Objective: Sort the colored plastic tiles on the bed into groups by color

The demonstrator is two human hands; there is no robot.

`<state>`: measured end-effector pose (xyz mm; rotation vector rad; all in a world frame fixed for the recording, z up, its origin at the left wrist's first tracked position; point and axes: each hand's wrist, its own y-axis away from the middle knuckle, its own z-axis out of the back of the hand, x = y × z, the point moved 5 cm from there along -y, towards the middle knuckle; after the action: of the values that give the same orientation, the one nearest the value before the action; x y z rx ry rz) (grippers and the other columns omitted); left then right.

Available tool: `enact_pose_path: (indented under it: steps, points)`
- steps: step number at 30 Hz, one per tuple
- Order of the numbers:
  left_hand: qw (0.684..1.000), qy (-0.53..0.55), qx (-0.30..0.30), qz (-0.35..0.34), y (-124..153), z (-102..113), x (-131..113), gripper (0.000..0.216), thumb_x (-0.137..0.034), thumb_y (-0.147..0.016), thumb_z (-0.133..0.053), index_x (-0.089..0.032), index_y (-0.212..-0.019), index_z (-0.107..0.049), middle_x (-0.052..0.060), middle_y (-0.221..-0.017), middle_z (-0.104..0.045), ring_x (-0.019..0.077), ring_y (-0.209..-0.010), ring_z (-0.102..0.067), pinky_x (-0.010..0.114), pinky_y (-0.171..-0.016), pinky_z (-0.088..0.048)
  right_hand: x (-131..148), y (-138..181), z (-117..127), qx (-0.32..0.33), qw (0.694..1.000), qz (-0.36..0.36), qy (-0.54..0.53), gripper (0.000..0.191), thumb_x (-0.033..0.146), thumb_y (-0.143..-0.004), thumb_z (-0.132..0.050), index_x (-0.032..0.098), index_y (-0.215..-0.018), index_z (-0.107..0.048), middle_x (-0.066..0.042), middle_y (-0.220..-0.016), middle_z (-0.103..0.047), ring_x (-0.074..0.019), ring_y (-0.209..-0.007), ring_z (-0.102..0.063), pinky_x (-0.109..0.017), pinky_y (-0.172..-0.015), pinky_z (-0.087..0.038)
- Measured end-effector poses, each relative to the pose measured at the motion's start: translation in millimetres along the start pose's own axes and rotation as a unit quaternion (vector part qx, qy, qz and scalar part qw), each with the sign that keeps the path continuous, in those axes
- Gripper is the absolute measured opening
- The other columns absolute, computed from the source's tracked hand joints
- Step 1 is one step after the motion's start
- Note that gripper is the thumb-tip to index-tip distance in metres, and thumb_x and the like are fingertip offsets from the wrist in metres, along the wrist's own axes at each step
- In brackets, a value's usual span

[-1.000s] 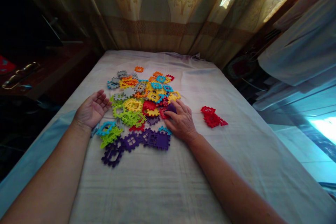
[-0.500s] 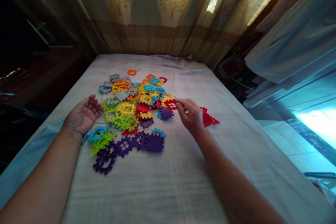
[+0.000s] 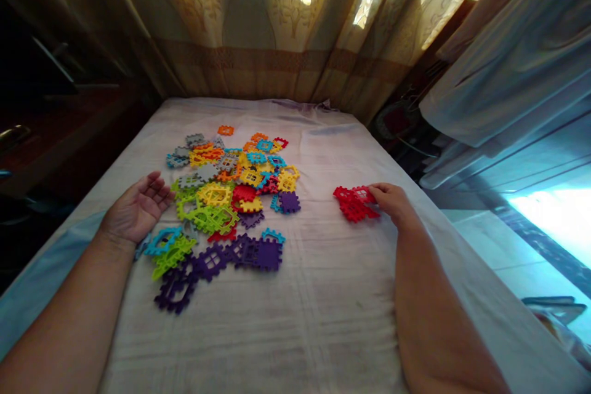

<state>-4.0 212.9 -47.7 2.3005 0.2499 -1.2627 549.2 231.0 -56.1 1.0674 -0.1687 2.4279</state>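
A heap of coloured plastic puzzle tiles (image 3: 226, 191) lies on a white sheet (image 3: 300, 295): yellow, green, orange, blue, grey, red and purple pieces. A small separate cluster of red tiles (image 3: 353, 203) lies to its right. My right hand (image 3: 392, 200) rests at the right side of that red cluster, fingers curled and touching a red tile. My left hand (image 3: 136, 209) lies palm up at the left edge of the heap, fingers loosely apart, holding nothing. Purple tiles (image 3: 217, 261) form the near edge of the heap.
Patterned beige curtains (image 3: 277, 31) hang behind the bed's far end. Dark wooden furniture (image 3: 55, 129) stands at the left. Pale drapery (image 3: 512, 68) and a bright floor area (image 3: 549, 221) are on the right. Bare sheet stretches toward me.
My right hand has carried a red tile from the heap's right side over to the separate red cluster. My left hand has stayed in place, palm up.
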Motion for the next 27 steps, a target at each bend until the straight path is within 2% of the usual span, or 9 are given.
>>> enact_pose_path:
  steps: [8, 11, 14, 17, 20, 27]
  points:
    - [1.0, -0.001, -0.002, 0.012, 2.6, -2.0, -0.7, 0.019, -0.01, -0.088, -0.047, -0.016, -0.084, -0.064, -0.002, -0.064, -0.064, 0.0106, -0.056, -0.062, 0.023, -0.058, -0.058, 0.4, -7.9, -8.5, -0.023, 0.974, 0.049, 0.221, 0.032, 0.03, -0.081, -0.053, 0.018, -0.096, -0.079, -0.01, -0.092, -0.077, -0.0229, -0.082, -0.067, -0.029, -0.066, -0.045]
    - [1.0, -0.003, 0.003, 0.014, 2.6, -1.2, -0.3, 0.014, -0.011, -0.087, -0.051, -0.016, -0.085, -0.064, -0.002, -0.064, -0.064, 0.0103, -0.057, -0.063, 0.022, -0.06, -0.058, 11.5, -0.5, -9.8, -0.044, 0.966, 0.057, 0.247, 0.036, 0.031, -0.085, -0.05, 0.019, -0.104, -0.077, -0.011, -0.097, -0.076, -0.0248, -0.084, -0.067, -0.032, -0.069, -0.046]
    - [1.0, 0.0, 0.006, 0.012, 1.4, 0.7, 0.2, 0.011, -0.011, -0.085, -0.055, -0.016, -0.085, -0.065, -0.002, -0.066, -0.064, 0.0104, -0.058, -0.063, 0.023, -0.061, -0.058, 35.7, 14.9, -19.0, -0.075, 0.963, 0.123, 0.227, 0.035, 0.029, -0.086, -0.048, 0.021, -0.105, -0.077, -0.009, -0.1, -0.075, -0.0226, -0.084, -0.067, -0.031, -0.073, -0.047]
    - [1.0, 0.007, 0.005, 0.011, 0.2, 2.6, 0.6, 0.011, -0.01, -0.085, -0.055, -0.015, -0.086, -0.065, -0.002, -0.066, -0.064, 0.0102, -0.058, -0.063, 0.023, -0.062, -0.058, 65.3, 38.6, -40.0, -0.071, 0.953, 0.227, 0.186, 0.031, 0.028, -0.086, -0.049, 0.021, -0.099, -0.076, -0.009, -0.103, -0.073, -0.0206, -0.086, -0.066, -0.032, -0.079, -0.049]
    - [1.0, 0.005, 0.011, 0.012, -1.4, 4.1, 1.0, 0.01, -0.011, -0.084, -0.056, -0.016, -0.085, -0.065, -0.002, -0.067, -0.065, 0.0101, -0.059, -0.063, 0.023, -0.064, -0.059, 95.1, 67.6, -68.0, -0.027, 0.93, 0.33, 0.157, 0.026, 0.027, -0.087, -0.052, 0.022, -0.094, -0.076, -0.008, -0.098, -0.073, -0.0204, -0.087, -0.066, -0.033, -0.082, -0.05]
    - [1.0, 0.006, 0.018, 0.008, -4.7, 7.7, 2.2, 0.015, -0.012, -0.086, -0.054, -0.018, -0.084, -0.067, -0.001, -0.067, -0.065, 0.0099, -0.059, -0.064, 0.022, -0.066, -0.059, 155.3, 113.0, -130.9, 0.065, 0.875, 0.438, 0.195, 0.018, 0.027, -0.088, -0.06, 0.027, -0.094, -0.077, -0.006, -0.1, -0.072, -0.0215, -0.098, -0.062, -0.033, -0.087, -0.048]
